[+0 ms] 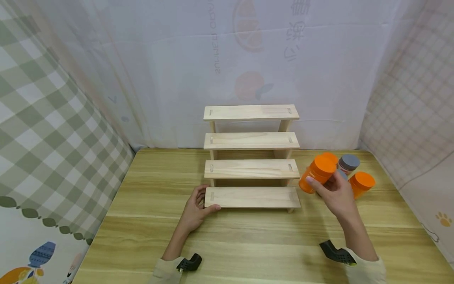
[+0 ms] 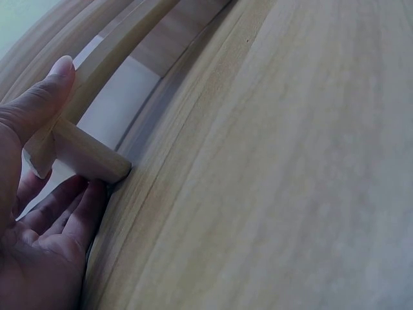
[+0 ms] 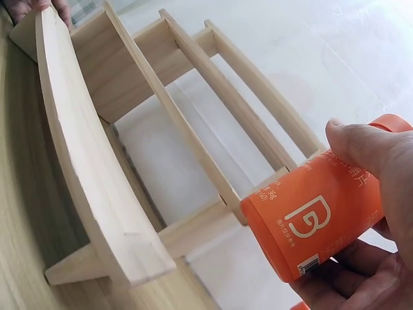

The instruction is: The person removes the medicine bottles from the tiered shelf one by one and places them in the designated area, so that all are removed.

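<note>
A stepped wooden rack (image 1: 252, 169) stands on the table, its several shelves bare. My left hand (image 1: 194, 209) grips the left end of its lowest shelf; in the left wrist view the thumb (image 2: 55, 84) lies on top and the fingers (image 2: 77, 216) curl beneath, beside the leg. To the right of the rack, my right hand (image 1: 338, 195) holds an orange bottle (image 1: 317, 173), tilted, thumb on one side and fingers on the other. The right wrist view shows its label with a white letter B; the bottle (image 3: 316, 219) overlaps the shelf ends there.
Behind my right hand stand more bottles: an orange-capped one (image 1: 330, 156), a grey-capped one (image 1: 349, 162), another grey cap partly hidden, and an orange one (image 1: 361, 183) at the right. White cloth (image 1: 170, 79) hangs behind the wooden table (image 1: 149, 221), with a checked cloth (image 1: 53, 98) at the left.
</note>
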A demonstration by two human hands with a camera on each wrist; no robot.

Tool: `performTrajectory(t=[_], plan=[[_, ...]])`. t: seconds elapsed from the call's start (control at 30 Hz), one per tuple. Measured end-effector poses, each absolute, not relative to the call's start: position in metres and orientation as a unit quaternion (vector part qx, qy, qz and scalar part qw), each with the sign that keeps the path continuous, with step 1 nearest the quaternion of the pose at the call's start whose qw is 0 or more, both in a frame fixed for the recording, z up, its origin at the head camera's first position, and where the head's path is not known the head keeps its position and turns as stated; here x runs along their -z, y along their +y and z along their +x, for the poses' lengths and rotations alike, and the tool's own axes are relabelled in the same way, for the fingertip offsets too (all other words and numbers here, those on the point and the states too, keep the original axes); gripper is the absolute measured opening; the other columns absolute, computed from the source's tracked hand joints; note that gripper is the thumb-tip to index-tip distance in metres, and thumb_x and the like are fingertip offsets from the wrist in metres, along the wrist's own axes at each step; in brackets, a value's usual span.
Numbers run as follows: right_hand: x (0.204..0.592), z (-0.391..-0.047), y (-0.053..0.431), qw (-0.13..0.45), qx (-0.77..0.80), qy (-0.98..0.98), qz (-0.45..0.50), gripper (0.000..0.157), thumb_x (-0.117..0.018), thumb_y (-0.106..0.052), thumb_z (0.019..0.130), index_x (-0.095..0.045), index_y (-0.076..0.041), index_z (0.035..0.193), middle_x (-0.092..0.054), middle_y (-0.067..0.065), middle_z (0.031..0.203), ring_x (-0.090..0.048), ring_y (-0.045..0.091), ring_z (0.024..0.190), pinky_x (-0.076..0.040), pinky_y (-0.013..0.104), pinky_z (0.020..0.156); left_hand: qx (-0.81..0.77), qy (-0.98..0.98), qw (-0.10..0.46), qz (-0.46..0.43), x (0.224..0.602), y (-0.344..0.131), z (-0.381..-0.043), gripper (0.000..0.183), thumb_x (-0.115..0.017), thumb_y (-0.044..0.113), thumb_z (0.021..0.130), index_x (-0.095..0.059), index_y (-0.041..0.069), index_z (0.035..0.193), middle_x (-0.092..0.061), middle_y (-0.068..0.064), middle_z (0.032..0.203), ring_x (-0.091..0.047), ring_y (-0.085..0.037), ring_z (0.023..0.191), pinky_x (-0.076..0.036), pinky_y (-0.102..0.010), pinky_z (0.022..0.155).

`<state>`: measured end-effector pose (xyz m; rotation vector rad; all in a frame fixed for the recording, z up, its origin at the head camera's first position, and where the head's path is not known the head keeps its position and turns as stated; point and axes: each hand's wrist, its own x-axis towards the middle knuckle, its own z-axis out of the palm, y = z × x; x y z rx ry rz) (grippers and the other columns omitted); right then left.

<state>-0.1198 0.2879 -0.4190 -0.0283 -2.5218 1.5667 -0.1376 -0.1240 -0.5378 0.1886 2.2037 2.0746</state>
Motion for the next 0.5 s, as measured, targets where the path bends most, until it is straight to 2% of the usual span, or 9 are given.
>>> performTrajectory(t=[0.37, 0.5], plan=[[0.429, -0.105, 0.305, 0.076, -0.503, -0.86, -0.045, 0.064, -0.073, -0.03, 0.098, -0.044, -0.021, 0.154, -0.057, -0.018, 0.129, -0.056, -0.014, 0.106, -0.05, 0.007, 0.083, -0.681, 0.727, 0.054, 0.064, 0.539, -0.124, -0.138, 0.085, -0.091, 0.015, 0.079, -0.042, 0.009, 0.148, -0.054, -0.013, 0.142, -0.055, -0.023, 0.124, -0.054, -0.021, 0.096], [0.434, -0.099, 0.311, 0.077, -0.499, -0.861, -0.055, 0.063, -0.074, -0.029, 0.097, -0.046, -0.019, 0.152, -0.057, -0.023, 0.125, -0.056, -0.014, 0.104, -0.049, 0.006, 0.082, -0.683, 0.725, 0.06, 0.06, 0.539, -0.125, -0.139, 0.086, -0.09, 0.014, 0.079, -0.041, 0.008, 0.149, -0.054, -0.012, 0.142, -0.054, -0.023, 0.125, -0.053, -0.021, 0.096]])
